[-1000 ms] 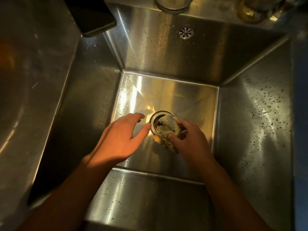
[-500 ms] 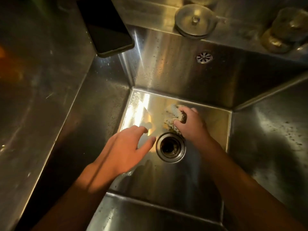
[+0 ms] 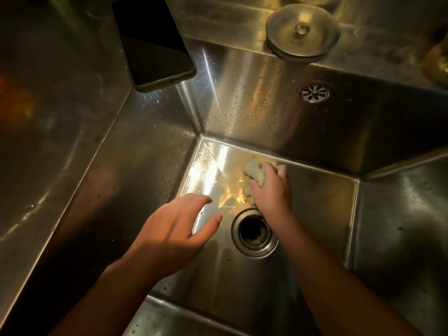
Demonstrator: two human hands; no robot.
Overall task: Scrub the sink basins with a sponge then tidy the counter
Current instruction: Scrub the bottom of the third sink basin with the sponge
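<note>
Head view, steeply down into sink basin (image 3: 303,132)

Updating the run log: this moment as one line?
step: scrub basin floor | right hand: grips sponge, beyond drain | left hand: open, empty | phone: on counter

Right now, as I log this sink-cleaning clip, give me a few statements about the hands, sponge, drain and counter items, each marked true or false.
1. The right hand holds the sponge on the basin floor beyond the drain. True.
2. The left hand grips a second sponge. False: it is open, holding nothing.
3. The stopper plugs the drain. False: the drain is open and the stopper sits on the ledge behind the basin.
4. A dark phone lies on the counter at the basin's far left corner. True.
</note>
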